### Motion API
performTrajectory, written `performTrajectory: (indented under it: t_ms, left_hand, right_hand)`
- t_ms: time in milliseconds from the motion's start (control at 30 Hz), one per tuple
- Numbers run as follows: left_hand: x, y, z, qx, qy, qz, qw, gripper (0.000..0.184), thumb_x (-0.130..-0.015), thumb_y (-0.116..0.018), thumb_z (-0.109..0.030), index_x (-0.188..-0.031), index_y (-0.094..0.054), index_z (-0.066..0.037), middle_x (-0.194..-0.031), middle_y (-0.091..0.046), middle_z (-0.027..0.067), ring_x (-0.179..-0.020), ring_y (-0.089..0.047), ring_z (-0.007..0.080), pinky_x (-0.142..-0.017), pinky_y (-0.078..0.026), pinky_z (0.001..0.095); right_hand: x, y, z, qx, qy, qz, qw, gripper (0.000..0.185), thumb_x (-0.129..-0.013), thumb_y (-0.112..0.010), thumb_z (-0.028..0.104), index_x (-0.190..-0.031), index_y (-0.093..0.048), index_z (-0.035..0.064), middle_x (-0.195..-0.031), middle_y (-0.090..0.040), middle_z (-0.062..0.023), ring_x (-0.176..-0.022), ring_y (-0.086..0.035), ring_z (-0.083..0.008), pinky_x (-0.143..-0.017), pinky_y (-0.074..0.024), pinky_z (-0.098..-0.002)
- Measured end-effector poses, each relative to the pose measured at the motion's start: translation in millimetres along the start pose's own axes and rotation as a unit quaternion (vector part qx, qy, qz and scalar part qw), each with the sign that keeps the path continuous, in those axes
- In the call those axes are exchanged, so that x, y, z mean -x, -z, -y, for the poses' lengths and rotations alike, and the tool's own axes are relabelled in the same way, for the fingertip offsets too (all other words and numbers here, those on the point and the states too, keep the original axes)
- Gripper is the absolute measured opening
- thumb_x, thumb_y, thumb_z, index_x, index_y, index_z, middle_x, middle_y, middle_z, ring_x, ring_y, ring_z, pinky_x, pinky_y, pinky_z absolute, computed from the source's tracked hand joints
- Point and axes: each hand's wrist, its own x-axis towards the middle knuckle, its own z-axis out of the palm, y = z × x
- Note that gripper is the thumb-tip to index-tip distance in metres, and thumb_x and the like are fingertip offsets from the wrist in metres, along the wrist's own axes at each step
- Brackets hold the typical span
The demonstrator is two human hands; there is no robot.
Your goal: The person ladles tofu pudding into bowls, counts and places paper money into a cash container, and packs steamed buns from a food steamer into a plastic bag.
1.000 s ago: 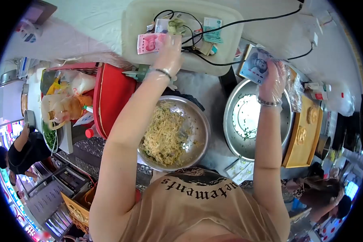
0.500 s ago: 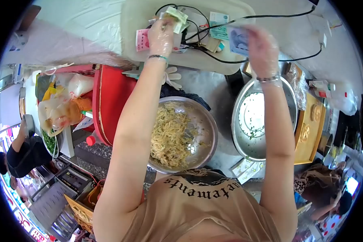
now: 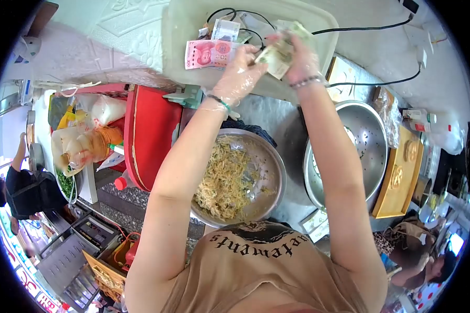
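Banknotes (image 3: 274, 61) in narrow pinch of left hand (image 3: 242, 74) and right hand (image 3: 300, 58); tub (image 3: 185, 21) edge near; open counter (image 3: 282, 122) nearby

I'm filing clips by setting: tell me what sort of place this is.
Probably a food stall or small eatery: a metal bowl holds shredded food, and just beyond it a plastic bin holds banknotes.

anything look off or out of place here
Yes: the left hand and right hand, in clear plastic gloves, are at greenish banknotes near an open bowl of shredded food, which seems unhygienic. Black cable also loops among loose notes in the plastic bin, an untidy mix. No spill or damage stands out.
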Motion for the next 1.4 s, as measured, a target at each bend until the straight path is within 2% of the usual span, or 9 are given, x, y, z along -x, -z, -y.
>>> performTrajectory:
  t_ms: [133, 233, 300, 567, 733, 1000, 1100, 1200, 1400]
  left_hand:
    - [-52.1, 15.0, 14.8, -0.205, -0.099, -0.115, 0.967, 0.034, -0.083, -0.064, -0.024, -0.105, -0.056, 0.0, -0.099, -0.065, 0.0155, -0.094, -0.063, 0.0305, -0.082, -0.048, 0.0412]
    - [-75.9, 15.3, 24.3, -0.477, -0.11, -0.041, 0.871, 0.034, -0.085, -0.059, -0.028, -0.104, -0.06, 0.001, -0.099, -0.065, 0.0158, -0.095, -0.063, 0.0305, -0.083, -0.049, 0.0397]
    - [-78.1, 10.1, 26.5, -0.648, -0.026, -0.069, 0.758, 0.035, -0.086, -0.054, -0.028, -0.108, -0.062, -0.002, -0.107, -0.063, 0.017, -0.1, -0.061, 0.0311, -0.085, -0.049, 0.0389]
    - [-79.0, 42.0, 29.8, -0.551, 0.117, -0.04, 0.825, 0.062, -0.074, -0.069, -0.037, -0.128, -0.049, -0.011, -0.129, -0.045, 0.0187, -0.115, -0.051, 0.0354, -0.096, -0.044, 0.0423]
    - [-77.3, 23.8, 36.4, -0.536, 0.004, -0.05, 0.842, 0.064, -0.072, -0.071, -0.039, -0.129, -0.048, -0.018, -0.137, -0.035, 0.0138, -0.117, -0.048, 0.0361, -0.095, -0.044, 0.0445]
    - [-106.6, 47.1, 51.8, -0.526, -0.093, -0.096, 0.84, 0.029, -0.085, -0.055, -0.027, -0.098, -0.063, -0.002, -0.1, -0.065, 0.0189, -0.092, -0.062, 0.0334, -0.081, -0.049, 0.0412]
    - [-95.5, 49.4, 16.9, -0.398, 0.015, -0.012, 0.917, 0.028, -0.084, -0.055, -0.026, -0.09, -0.064, 0.0, -0.104, -0.061, 0.0204, -0.097, -0.059, 0.0339, -0.082, -0.048, 0.0417]
    - [-88.8, 24.6, 32.9, -0.55, -0.141, -0.043, 0.822, 0.03, -0.083, -0.057, -0.027, -0.098, -0.061, -0.001, -0.111, -0.056, 0.0195, -0.101, -0.057, 0.0363, -0.084, -0.048, 0.0412]
    - [-112.0, 7.3, 53.3, -0.584, -0.036, -0.113, 0.803, 0.035, -0.083, -0.053, -0.015, -0.116, -0.049, -0.006, -0.112, -0.053, 0.018, -0.104, -0.056, 0.0347, -0.084, -0.049, 0.0465]
  right_hand:
    - [17.1, 21.3, -10.7, -0.075, 0.056, -0.05, 0.994, 0.015, -0.094, -0.047, 0.017, -0.095, -0.054, 0.0035, -0.06, -0.036, 0.0017, -0.052, -0.037, -0.0117, -0.058, -0.0476, -0.0311]
    - [27.1, 24.1, -18.4, 0.01, 0.005, -0.043, 0.999, 0.018, -0.098, -0.041, 0.02, -0.098, -0.051, 0.0052, -0.06, -0.035, 0.0032, -0.046, -0.029, -0.0081, -0.044, -0.0216, -0.0242]
    - [33.3, 22.7, -18.8, 0.017, 0.005, -0.046, 0.999, 0.018, -0.098, -0.041, 0.02, -0.098, -0.051, 0.0054, -0.06, -0.035, 0.0031, -0.046, -0.029, -0.008, -0.044, -0.0229, -0.0243]
    - [38.0, 22.8, -24.1, 0.011, 0.022, -0.066, 0.998, 0.017, -0.095, -0.043, 0.018, -0.099, -0.052, 0.0045, -0.061, -0.042, 0.0012, -0.046, -0.032, -0.0086, -0.043, -0.0263, -0.0241]
    - [41.2, 22.4, -33.6, 0.033, 0.046, -0.062, 0.996, 0.018, -0.093, -0.047, 0.018, -0.096, -0.057, 0.0026, -0.061, -0.046, 0.0001, -0.046, -0.037, -0.0093, -0.042, -0.0276, -0.0232]
    - [50.6, 32.7, -27.9, 0.071, 0.085, -0.04, 0.993, 0.013, -0.094, -0.05, 0.021, -0.094, -0.052, 0.0077, -0.069, -0.053, -0.0016, -0.053, -0.043, -0.0084, -0.045, -0.0332, -0.0211]
    - [54.3, 28.0, -26.2, 0.052, 0.071, -0.059, 0.994, 0.016, -0.093, -0.049, 0.02, -0.092, -0.055, 0.005, -0.066, -0.052, -0.0015, -0.051, -0.042, -0.0091, -0.045, -0.0329, -0.0224]
    - [54.1, 25.8, -32.2, 0.071, 0.08, -0.061, 0.992, 0.019, -0.093, -0.049, 0.02, -0.092, -0.057, 0.0025, -0.064, -0.05, -0.0015, -0.051, -0.042, -0.0097, -0.046, -0.0321, -0.023]
    - [56.0, 33.2, -34.1, 0.13, 0.094, -0.047, 0.986, 0.017, -0.093, -0.049, 0.02, -0.092, -0.055, 0.0042, -0.066, -0.051, -0.0015, -0.052, -0.043, -0.0091, -0.047, -0.0329, -0.0222]
